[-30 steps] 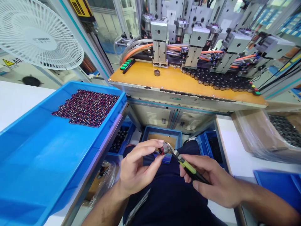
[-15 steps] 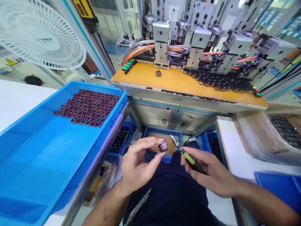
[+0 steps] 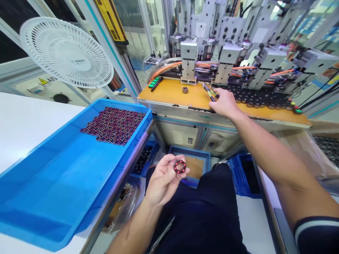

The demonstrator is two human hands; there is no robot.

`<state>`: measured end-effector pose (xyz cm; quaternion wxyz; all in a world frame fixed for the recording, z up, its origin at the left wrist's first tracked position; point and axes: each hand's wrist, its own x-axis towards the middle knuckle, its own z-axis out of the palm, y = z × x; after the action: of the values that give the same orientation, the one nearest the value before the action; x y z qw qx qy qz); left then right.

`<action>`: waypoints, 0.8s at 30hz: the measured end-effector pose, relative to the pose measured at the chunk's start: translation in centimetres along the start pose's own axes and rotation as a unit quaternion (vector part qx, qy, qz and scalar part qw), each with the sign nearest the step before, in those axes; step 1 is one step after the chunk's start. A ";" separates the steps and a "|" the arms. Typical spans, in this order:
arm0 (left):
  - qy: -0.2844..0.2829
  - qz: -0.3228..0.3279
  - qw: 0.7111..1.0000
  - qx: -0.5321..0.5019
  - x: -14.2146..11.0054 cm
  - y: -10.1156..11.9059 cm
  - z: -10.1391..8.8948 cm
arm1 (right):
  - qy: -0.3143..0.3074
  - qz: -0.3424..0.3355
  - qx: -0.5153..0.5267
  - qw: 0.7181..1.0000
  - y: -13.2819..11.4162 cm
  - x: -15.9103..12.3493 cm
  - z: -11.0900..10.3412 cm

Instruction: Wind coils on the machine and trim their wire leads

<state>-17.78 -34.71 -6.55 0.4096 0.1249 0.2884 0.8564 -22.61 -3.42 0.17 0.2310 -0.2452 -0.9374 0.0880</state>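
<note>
My left hand [image 3: 164,179] pinches a small motor stator [image 3: 179,167] above my lap. The stator is a ring with red copper windings, its round open face turned towards me. Out over the orange bench top, my right hand [image 3: 225,102] has its fingers around the handles of a pair of pliers [image 3: 209,92] with yellow-green and black grips. The pliers lie at the bench surface, jaws pointing away from me. A single metal ring part [image 3: 185,90] sits on the bench, left of the pliers.
A blue tray [image 3: 66,225] at left holds many red-wound stators [image 3: 113,125]. Machine stations [image 3: 188,63] line the back of the orange bench [image 3: 164,93], with rows of dark parts [image 3: 256,97] at right. A fan [image 3: 71,53] stands at far left. Below is a blue bin [image 3: 208,158].
My right hand has carried the pliers from near my lap forward onto the bench. My left hand has turned the stator so its round face shows. The view has shifted slightly.
</note>
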 end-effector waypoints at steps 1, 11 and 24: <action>0.004 0.001 1.000 0.001 -0.1 0.1 -0.1 | 0.006 0.004 -0.009 1.000 0.0 0.7 1.0; 0.060 -0.002 0.997 0.056 -0.4 0.3 -1.5 | -0.009 0.017 -0.080 0.997 -0.2 1.9 3.4; 0.333 0.031 0.888 0.317 -5.5 9.4 -7.3 | -0.009 -0.233 0.152 0.960 -0.1 -15.1 -0.3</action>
<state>-23.54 -46.48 -6.72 0.2013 -0.0351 0.6599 0.7230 -10.89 -11.05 -5.42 0.2715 0.0189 -0.9461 0.1755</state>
